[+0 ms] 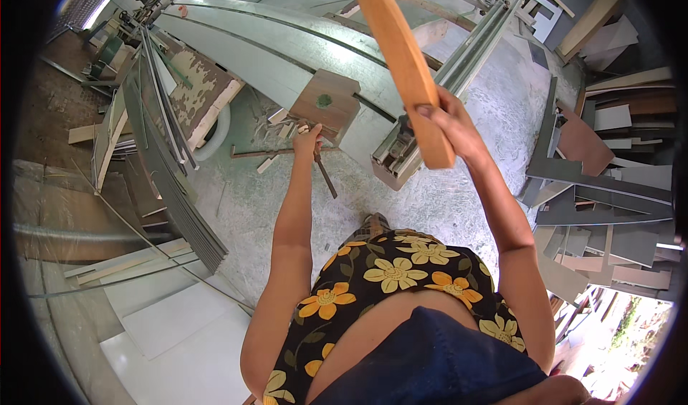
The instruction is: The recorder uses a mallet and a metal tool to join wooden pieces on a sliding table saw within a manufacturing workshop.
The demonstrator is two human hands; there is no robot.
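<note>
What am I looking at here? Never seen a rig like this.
One picture, from a fisheye camera on a person's head, looking down; straight edges bend toward the rim. No robot: both bare hands are the wearer's. The right hand holds up an orange-brown wooden bar. The left hand is at a dark rod, its exact grip hard to make out. Just beyond it, a brown board with a green patch lies on a long metal table.

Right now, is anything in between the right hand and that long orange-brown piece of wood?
Nothing visible: the right hand grips the orange-brown wood directly, near its lower end. The left hand is apart from it, by the near edge of the brown board.
</note>
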